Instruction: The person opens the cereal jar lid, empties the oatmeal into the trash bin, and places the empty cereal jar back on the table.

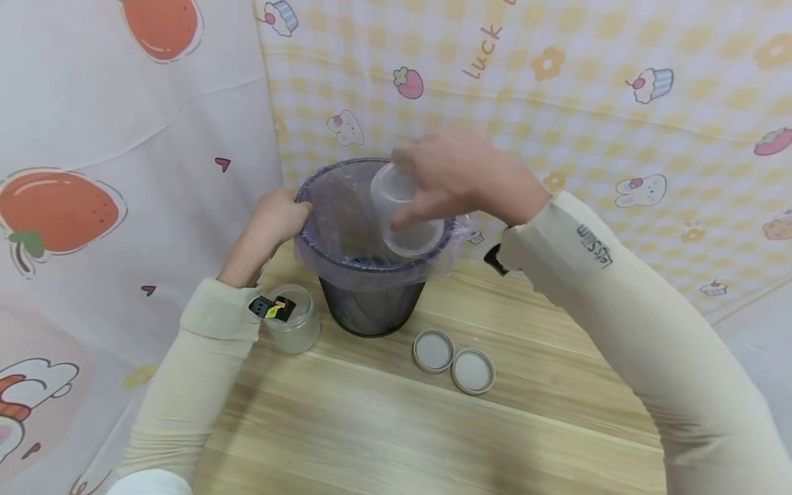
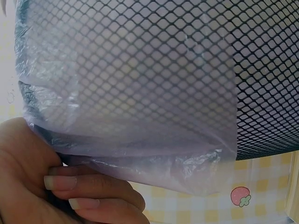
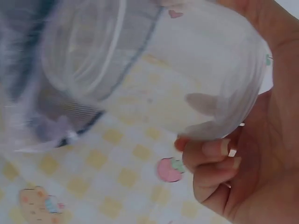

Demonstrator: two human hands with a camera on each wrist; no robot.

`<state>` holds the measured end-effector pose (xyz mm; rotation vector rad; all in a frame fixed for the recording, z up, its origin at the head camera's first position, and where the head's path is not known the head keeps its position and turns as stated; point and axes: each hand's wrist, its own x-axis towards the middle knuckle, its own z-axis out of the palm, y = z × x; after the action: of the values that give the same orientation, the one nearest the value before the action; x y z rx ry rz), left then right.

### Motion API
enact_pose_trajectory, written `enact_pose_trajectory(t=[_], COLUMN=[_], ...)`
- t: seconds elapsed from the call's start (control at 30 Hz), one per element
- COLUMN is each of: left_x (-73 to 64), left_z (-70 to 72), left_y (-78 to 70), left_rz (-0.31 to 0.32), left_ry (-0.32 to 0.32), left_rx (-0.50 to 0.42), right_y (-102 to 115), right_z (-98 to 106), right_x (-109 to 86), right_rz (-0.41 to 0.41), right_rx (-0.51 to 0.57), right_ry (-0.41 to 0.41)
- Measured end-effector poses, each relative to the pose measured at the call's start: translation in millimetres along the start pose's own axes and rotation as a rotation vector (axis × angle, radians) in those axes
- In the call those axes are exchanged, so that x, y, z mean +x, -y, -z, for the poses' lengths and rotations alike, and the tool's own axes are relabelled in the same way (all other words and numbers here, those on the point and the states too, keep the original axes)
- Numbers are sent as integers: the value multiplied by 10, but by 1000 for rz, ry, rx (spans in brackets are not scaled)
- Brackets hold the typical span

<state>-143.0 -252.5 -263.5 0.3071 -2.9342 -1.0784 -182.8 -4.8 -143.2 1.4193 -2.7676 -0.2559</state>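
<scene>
My left hand (image 1: 278,216) grips the left rim of a black mesh trash can (image 1: 371,306). A thin lavender trash bag (image 2: 140,140) lines the can and folds down over its outside. Over the can's right side, my right hand (image 1: 454,172) holds a clear plastic jar (image 1: 385,206), tilted with its lidless mouth toward the can's inside. Fingers curl around the lower part of this jar (image 3: 187,84) in the right wrist view, where its wall is see-through and no contents show. The can's bottom is partly hidden behind the jar.
Another clear jar (image 1: 293,337) stands left of the can, beside the left wrist. Two round lids (image 1: 433,350) lie side by side on the wooden table (image 1: 371,426), in front of the can. Patterned cloth (image 1: 557,124) hangs close behind and to the left.
</scene>
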Motion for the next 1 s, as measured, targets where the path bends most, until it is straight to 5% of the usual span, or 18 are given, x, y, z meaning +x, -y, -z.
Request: enact_pose_trajectory(t=[0.23, 0.5, 0.67, 0.87, 1.0], left_x=[-10, -39, -32, -18, 4], left_z=[-10, -3, -20, -36, -25], left_y=[34, 58, 39, 11, -5], left_rz=[0, 3, 9, 10, 10], left_ry=[-4, -3, -7, -7, -15], left_rx=[-21, 12, 18, 7, 5], right_y=[-116, -211, -244, -268, -273], right_z=[-175, -547, -838, -1042, -1087], right_x=[-243, -580, -709, -796, -803], right_rz=[-24, -60, -182, -290, -369], right_rx=[55, 144, 391, 817, 949], right_ry=[-105, -351, -413, -476, -457])
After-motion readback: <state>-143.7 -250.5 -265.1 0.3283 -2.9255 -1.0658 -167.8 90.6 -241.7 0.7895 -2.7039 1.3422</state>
